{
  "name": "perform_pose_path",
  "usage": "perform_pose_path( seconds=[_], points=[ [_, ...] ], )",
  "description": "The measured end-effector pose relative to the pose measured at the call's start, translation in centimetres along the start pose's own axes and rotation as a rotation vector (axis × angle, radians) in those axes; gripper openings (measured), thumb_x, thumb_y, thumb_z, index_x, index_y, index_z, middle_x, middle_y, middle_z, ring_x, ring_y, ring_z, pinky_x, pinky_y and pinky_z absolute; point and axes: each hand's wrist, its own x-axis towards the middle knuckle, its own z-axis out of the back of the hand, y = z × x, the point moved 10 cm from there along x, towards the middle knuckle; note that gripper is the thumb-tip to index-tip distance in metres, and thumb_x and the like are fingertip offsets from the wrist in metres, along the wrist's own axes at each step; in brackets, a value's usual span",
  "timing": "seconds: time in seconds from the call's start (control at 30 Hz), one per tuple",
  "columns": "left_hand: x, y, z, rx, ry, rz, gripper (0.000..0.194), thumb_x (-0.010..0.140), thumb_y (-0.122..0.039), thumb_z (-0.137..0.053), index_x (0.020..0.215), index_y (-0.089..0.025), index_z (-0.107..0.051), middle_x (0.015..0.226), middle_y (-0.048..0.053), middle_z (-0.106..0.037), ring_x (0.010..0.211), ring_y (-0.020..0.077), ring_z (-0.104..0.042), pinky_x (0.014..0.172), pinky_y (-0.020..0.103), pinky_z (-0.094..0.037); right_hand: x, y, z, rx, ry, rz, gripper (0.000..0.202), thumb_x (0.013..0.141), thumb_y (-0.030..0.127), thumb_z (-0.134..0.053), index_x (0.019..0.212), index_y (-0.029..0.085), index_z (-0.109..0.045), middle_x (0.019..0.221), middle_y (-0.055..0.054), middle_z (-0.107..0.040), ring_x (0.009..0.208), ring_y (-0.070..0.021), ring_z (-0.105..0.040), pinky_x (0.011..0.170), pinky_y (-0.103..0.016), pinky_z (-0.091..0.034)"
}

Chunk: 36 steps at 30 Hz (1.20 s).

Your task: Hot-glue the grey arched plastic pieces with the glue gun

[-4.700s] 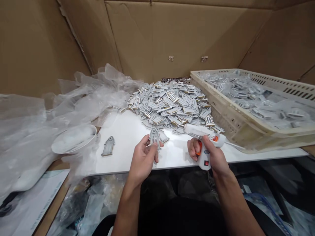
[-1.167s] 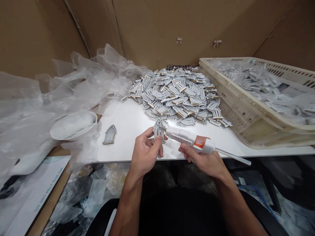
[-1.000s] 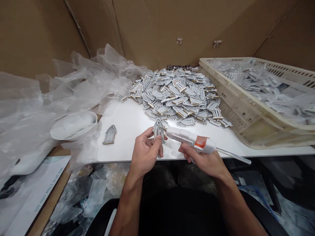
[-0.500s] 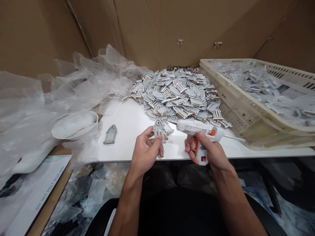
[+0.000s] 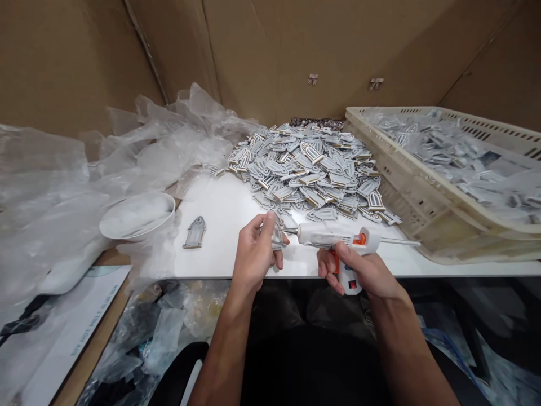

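Near the table's front edge, my left hand [image 5: 258, 248] pinches a small grey arched window-shaped piece [image 5: 277, 239], partly covered by the thumb and fingers. My right hand [image 5: 353, 268] is wrapped round the handle of a white hot glue gun [image 5: 325, 234] with an orange trigger. Its metal nozzle points left and is at the held piece; whether it touches cannot be made out. A clear glue stick [image 5: 399, 241] juts from the gun's back. A similar arched piece [image 5: 195, 232] lies alone on the white table to the left, and a large heap of such pieces [image 5: 313, 169] lies behind my hands.
A cream plastic crate [image 5: 393, 169] of bagged pieces stands at the right. Crumpled clear plastic bags [image 5: 160, 141] and a white bowl [image 5: 169, 210] are at the left. Cardboard walls [image 5: 262, 56] enclose the back. A printed box [image 5: 84, 316] lies at the lower left.
The glue gun has shifted down and left, bringing its nozzle to the held piece. My left thumb has moved up over the piece, which now looks tilted. The view has shifted slightly.
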Motion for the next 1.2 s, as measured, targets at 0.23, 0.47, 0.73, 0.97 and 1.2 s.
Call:
perform_pose_path(
  seconds=[0.23, 0.47, 0.73, 0.97, 1.2],
  points=[
    [-0.2, 0.1, -0.7, -0.244, 0.162, 0.05, 0.066, 0.093, -0.083, -0.039, 0.1, -0.019, -0.048, 0.08, 0.007, -0.069, 0.04, 0.0142, -0.054, 0.039, 0.021, -0.017, -0.6, -0.2, 2.5, -0.117, -0.168, -0.052, 0.059, 0.102, 0.066, -0.059, 0.076, 0.013, -0.064, 0.068, -0.006, -0.066, 0.048, -0.0111, -0.055, 0.052, -0.025, -0.041],
    [-1.2, -0.4, -1.9, -0.242, 0.346, 0.022, 0.05, 0.104, -0.052, -0.046, 0.129, -0.011, -0.058, 0.103, 0.016, -0.07, 0.057, 0.0178, -0.063, 0.042, 0.025, -0.029, 0.4, 1.7, 3.3, -0.269, -0.399, 0.055, 0.056, 0.103, 0.066, -0.058, 0.078, 0.017, -0.062, 0.062, -0.002, -0.061, 0.053, -0.0135, -0.055, 0.057, -0.028, -0.043],
    [-1.6, -0.9, -2.5, -0.278, 0.448, 0.005, 0.086, 0.091, -0.086, -0.046, 0.126, -0.01, -0.066, 0.105, 0.021, -0.07, 0.067, 0.0238, -0.068, 0.043, 0.026, -0.032, 0.8, 4.7, 2.5, -0.566, -0.558, 0.135, 0.045, 0.097, 0.06, -0.068, 0.083, 0.018, -0.066, 0.072, -0.002, -0.062, 0.069, -0.0154, -0.06, 0.073, -0.029, -0.046],
    [-2.0, -0.9, -2.5, -0.225, 0.441, -0.015, 0.075, 0.09, -0.082, -0.056, 0.122, -0.014, -0.066, 0.107, 0.017, -0.069, 0.071, 0.0209, -0.067, 0.045, 0.023, -0.036, 2.6, 5.6, -0.5, -0.615, -0.413, 0.235, 0.051, 0.088, 0.05, -0.082, 0.127, 0.019, -0.07, 0.078, 0.0, -0.062, 0.065, -0.0148, -0.055, 0.063, -0.027, -0.046],
    [-1.8, -0.1, -2.4, -0.159, 0.406, 0.032, 0.038, 0.101, -0.046, -0.059, 0.116, -0.012, -0.068, 0.106, 0.015, -0.07, 0.061, 0.0141, -0.063, 0.044, 0.021, -0.031, 3.4, 6.5, 0.5, -0.626, -0.55, 0.317, 0.032, 0.095, 0.046, -0.073, 0.108, 0.017, -0.071, 0.083, -0.001, -0.065, 0.068, -0.0142, -0.057, 0.066, -0.027, -0.047]
  ],
)
